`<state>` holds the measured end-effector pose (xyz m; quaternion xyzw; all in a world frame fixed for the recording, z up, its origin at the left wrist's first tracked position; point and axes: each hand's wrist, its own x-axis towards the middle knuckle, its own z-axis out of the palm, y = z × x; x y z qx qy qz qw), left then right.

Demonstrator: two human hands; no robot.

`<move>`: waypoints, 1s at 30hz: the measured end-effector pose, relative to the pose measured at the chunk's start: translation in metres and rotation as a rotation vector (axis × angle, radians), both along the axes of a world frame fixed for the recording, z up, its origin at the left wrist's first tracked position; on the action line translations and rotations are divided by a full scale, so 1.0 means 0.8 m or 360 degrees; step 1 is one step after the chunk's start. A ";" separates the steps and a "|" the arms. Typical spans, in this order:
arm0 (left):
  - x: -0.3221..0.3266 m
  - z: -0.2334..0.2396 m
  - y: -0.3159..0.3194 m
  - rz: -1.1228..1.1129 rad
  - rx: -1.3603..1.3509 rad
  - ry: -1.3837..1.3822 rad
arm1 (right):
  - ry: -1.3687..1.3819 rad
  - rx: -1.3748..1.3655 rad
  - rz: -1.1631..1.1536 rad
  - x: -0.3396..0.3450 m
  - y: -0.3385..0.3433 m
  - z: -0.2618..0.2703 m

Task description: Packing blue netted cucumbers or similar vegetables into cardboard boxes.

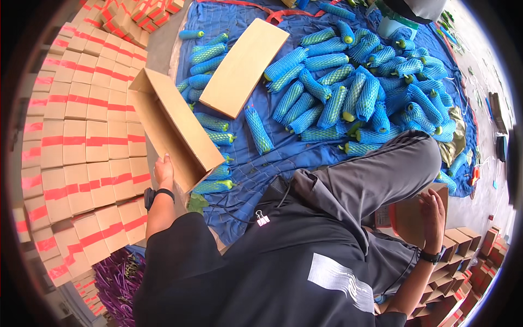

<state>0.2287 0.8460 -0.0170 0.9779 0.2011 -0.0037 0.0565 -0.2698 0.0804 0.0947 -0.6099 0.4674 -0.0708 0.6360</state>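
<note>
My left hand [164,169] grips the side of an open cardboard box [179,122], whose visible inside holds nothing. Beyond it, a long plain cardboard box [245,67] rests on the blue quilted sheet [253,175]. Green vegetables in blue foam net sleeves [337,102] lie heaped on the sheet, with more lined up behind the open box. One sleeved vegetable [259,131] lies alone near the middle. At the lower right my right hand [434,208] is raised beside another cardboard box [408,216], fingers slightly bent; whether it touches that box is unclear.
Stacked cardboard boxes with red tape [86,139] form a wall at the left. Purple long vegetables [118,286] lie at the lower left. Open boxes [453,249] are stacked at the lower right. A bucket [396,28] and part of a dark object stand at the top right.
</note>
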 end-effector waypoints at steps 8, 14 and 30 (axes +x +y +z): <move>-0.059 -0.104 0.113 0.0144 -0.0051 0.0314 | 0.0092 -0.0023 0.0031 0.009 0.014 0.001; -0.037 -0.076 0.072 0.0307 -0.0157 0.0651 | 0.0109 -0.0014 0.0022 -0.004 0.010 -0.001; 0.047 -0.254 -0.207 0.0142 -0.1137 0.1233 | 0.0370 -0.0369 -0.0030 -0.012 -0.017 0.086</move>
